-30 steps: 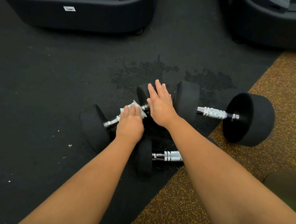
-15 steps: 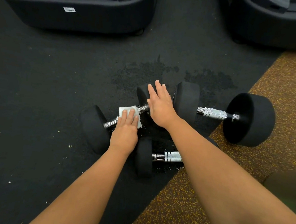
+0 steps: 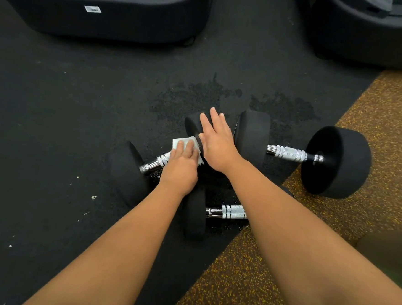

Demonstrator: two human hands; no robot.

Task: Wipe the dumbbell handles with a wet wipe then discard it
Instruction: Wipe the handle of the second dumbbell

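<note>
On black mat: your left hand (image 3: 181,168) fingers together, pressing wet wipe (image 3: 184,144) on handle (image 3: 155,164); right hand (image 3: 216,142) flat, fingers near-together on dumbbell head (image 3: 192,125). Risk: dumbbell rolls w/ uneven push.

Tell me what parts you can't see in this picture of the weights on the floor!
All in the head view:
- Middle of the left dumbbell's handle: hidden under the left hand and the wet wipe.
- Right end of the near dumbbell's handle: hidden by the right forearm.
- Black machines at the top: cut off by the edge.
- White label on the machine: too small to read.
</note>
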